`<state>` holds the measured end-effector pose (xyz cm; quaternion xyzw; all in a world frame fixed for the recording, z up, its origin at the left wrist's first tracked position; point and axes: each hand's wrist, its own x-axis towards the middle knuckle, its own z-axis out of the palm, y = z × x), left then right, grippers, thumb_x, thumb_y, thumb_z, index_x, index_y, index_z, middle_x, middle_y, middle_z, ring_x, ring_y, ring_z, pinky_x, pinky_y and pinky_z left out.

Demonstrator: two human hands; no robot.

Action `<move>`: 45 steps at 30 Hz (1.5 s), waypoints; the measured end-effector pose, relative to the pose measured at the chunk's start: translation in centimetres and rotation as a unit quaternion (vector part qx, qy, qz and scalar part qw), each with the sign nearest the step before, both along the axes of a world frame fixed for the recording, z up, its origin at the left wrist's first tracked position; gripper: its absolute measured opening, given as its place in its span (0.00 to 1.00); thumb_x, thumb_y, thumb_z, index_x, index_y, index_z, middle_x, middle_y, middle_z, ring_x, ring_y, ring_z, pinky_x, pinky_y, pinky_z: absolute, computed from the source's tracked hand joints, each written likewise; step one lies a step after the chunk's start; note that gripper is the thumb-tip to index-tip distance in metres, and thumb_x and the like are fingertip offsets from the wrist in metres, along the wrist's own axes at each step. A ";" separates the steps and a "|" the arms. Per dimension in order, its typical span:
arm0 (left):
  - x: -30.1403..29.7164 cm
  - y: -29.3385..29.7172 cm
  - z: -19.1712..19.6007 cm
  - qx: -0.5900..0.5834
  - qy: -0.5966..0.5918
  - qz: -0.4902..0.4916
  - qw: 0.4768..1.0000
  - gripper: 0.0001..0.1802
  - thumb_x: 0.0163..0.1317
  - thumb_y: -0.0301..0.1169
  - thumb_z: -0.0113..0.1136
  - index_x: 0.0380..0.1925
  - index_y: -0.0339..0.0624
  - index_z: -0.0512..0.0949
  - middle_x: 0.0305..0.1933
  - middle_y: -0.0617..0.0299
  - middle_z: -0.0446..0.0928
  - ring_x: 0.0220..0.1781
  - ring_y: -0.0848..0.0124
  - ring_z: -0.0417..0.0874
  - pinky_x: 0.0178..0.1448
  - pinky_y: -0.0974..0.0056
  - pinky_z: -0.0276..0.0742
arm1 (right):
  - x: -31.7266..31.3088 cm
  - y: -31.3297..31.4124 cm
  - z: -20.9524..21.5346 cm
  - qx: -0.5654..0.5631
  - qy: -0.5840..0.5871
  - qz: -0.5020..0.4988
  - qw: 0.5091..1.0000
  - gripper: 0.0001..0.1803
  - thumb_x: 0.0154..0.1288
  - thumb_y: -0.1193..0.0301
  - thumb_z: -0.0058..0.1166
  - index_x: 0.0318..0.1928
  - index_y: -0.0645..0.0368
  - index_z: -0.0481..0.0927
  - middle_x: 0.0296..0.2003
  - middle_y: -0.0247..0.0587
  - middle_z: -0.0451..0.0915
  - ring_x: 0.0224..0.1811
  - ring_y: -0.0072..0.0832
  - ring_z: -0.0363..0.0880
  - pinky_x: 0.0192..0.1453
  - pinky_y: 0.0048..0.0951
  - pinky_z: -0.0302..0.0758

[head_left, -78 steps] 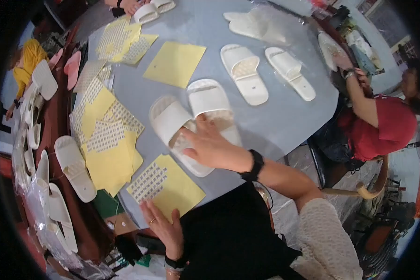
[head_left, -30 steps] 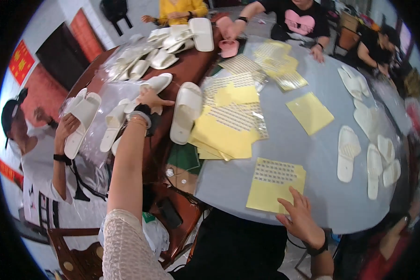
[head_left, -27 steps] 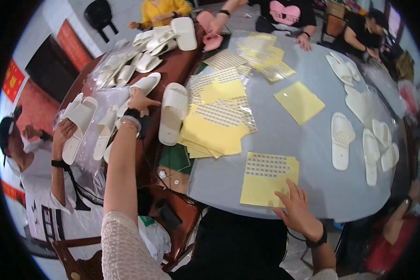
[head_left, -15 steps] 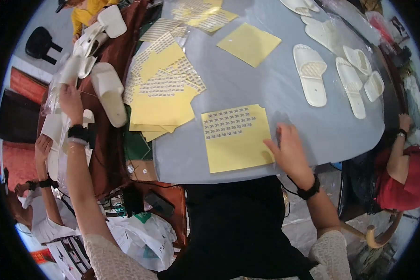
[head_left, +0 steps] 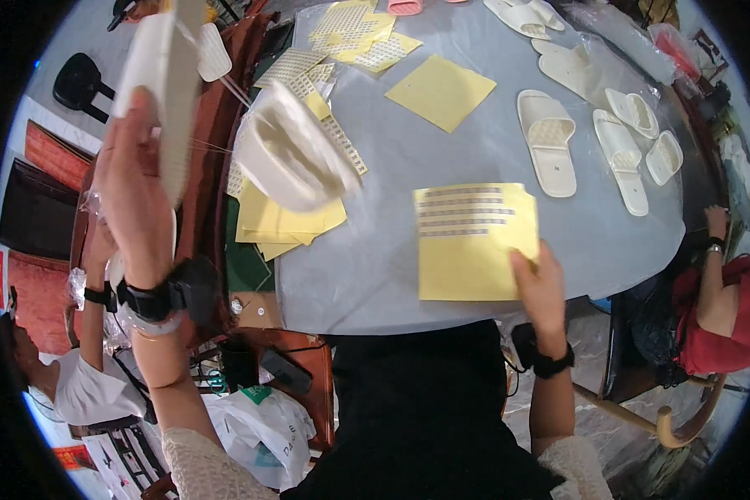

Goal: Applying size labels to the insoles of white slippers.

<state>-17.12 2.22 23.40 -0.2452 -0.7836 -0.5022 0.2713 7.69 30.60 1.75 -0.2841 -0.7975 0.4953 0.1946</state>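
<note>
At the left my left hand is raised and grips a white slipper, which stands on edge, blurred by motion. A second white slipper hangs in the air to its right, over the yellow sheets; thin strings stretch between the two. My right hand pinches the lower right edge of a yellow sticker sheet by the table's front edge. Rows of small printed labels cover the sheet's upper half.
A pile of yellow sticker sheets lies at the left of the grey-covered table. One yellow sheet lies farther back. Several white slippers rest at the right. A person in white sits at the left, another in red at the right.
My left hand has lifted a white slipper from the left side, and the second one has swung over the table. The sticker sheet has moved right in my right hand.
</note>
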 end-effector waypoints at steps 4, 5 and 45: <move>1.2 5.1 -4.0 0.159 -0.280 -0.162 0.933 0.11 0.62 0.37 0.59 0.35 0.40 0.79 0.30 0.71 0.75 0.28 0.86 0.68 0.30 0.77 0.60 | 3.8 2.9 0.9 -0.124 0.073 -0.070 0.987 0.16 0.66 0.67 0.51 0.46 0.68 0.74 0.36 0.40 0.80 0.36 0.23 0.77 0.41 0.24 0.73; 1.5 6.7 -5.9 0.136 -0.253 -0.190 0.939 0.10 0.61 0.36 0.60 0.34 0.40 0.80 0.28 0.73 0.75 0.28 0.86 0.68 0.30 0.78 0.60 | 4.5 3.3 0.8 -0.161 0.089 -0.098 0.978 0.15 0.67 0.68 0.51 0.47 0.68 0.74 0.37 0.37 0.79 0.37 0.20 0.75 0.42 0.22 0.72; 8.5 17.6 -22.3 -0.276 -0.367 -0.197 0.866 0.21 0.58 0.26 0.50 0.53 0.34 0.69 0.53 0.43 0.71 0.56 0.53 0.73 0.57 0.59 0.70 | -6.5 4.4 1.9 -0.472 0.130 0.067 0.869 0.23 0.70 0.68 0.41 0.61 0.67 0.62 0.58 0.42 0.70 0.58 0.29 0.70 0.61 0.31 0.67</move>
